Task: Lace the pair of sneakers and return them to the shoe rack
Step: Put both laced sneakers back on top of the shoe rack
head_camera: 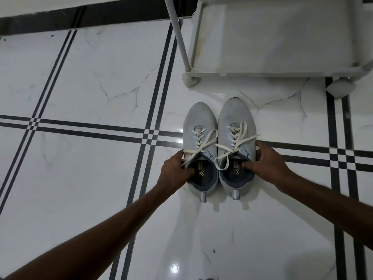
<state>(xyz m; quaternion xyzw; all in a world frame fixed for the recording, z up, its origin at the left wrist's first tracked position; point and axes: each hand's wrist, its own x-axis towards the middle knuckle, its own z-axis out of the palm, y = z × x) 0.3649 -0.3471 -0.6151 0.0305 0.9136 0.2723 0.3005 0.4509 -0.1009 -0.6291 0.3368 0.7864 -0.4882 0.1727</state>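
Two pale grey sneakers with cream laces stand side by side on the floor, toes pointing away from me. My left hand (175, 168) grips the collar of the left sneaker (198, 120), thumb inside the opening. The right sneaker (235, 114) is held the same way by my right hand (267, 160), fingers on its outer side and thumb in the opening. Both shoes are laced, with loose loops and ends lying across the tongues. The grey shoe rack (282, 71) stands just beyond the toes, its bottom shelf bare.
The floor is glossy white tile (90, 77) with dark double stripes. One rack post (179, 35) rises at a slant on the rack's left corner, and a rack foot (341, 87) sits at the right. A dark skirting band (80, 17) runs along the far wall.
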